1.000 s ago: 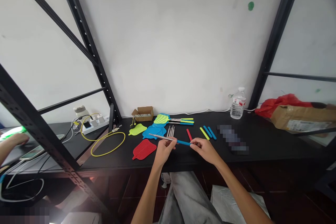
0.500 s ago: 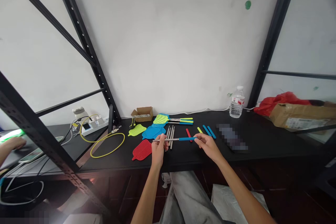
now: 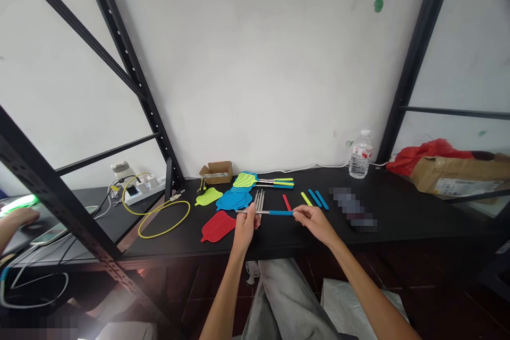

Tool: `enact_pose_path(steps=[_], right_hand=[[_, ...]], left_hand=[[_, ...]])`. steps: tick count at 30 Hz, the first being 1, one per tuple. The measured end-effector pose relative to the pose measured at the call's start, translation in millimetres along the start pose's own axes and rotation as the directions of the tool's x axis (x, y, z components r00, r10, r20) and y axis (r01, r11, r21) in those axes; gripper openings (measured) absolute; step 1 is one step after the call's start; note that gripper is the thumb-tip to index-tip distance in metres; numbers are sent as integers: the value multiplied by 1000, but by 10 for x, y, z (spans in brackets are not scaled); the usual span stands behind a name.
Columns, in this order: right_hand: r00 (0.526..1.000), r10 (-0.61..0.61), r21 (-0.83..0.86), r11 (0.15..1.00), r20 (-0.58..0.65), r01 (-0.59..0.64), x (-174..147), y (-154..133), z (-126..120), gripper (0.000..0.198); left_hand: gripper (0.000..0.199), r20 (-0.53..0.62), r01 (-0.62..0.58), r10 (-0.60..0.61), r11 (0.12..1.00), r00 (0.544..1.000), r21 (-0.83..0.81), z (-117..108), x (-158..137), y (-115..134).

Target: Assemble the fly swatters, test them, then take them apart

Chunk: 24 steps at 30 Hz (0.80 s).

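Level above the black table, a thin metal fly swatter rod [image 3: 264, 212] has a blue grip [image 3: 281, 213] on its right end. My left hand [image 3: 244, 227] is closed around the bare metal part. The fingers of my right hand [image 3: 313, 221] pinch the far end of the blue grip. Several loose metal rods [image 3: 260, 201] lie just behind my left hand. Flat mesh swatter heads lie to the left: a red one [image 3: 218, 226], blue ones [image 3: 231, 200] and a yellow-green one [image 3: 209, 196]. Behind my right hand are a red grip [image 3: 287, 202], a yellow-green grip [image 3: 306, 198] and blue grips [image 3: 318, 199].
Whole swatters [image 3: 274, 183] lie at the back beside a small cardboard box [image 3: 217, 172]. A water bottle [image 3: 360, 155] stands back right, near a larger carton [image 3: 454, 176]. A yellow cable [image 3: 164, 236] loops at left. Another person's hand [image 3: 24, 217] is far left.
My hands have come slightly closer together. Less bare metal shows between the rod's left tip and the blue grip, which sits farther left along the rod.
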State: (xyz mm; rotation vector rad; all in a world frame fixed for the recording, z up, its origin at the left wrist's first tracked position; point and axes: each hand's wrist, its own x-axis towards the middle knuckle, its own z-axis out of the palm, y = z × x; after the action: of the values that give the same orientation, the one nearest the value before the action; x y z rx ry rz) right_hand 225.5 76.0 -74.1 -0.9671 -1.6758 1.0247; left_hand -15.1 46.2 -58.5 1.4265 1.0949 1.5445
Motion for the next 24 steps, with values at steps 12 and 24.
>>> enact_pose_path(steps=[12,24], right_hand=[[999,-20,-162,986,37,26,-14,-42,-3,53],[996,-70,-135,988,55,76,-21,-112,17,41]], left_hand=[[48,52,42,-39,997,998,-60,8,18,-3],[45,143,-85,33,923,989,376,-115,117,115]])
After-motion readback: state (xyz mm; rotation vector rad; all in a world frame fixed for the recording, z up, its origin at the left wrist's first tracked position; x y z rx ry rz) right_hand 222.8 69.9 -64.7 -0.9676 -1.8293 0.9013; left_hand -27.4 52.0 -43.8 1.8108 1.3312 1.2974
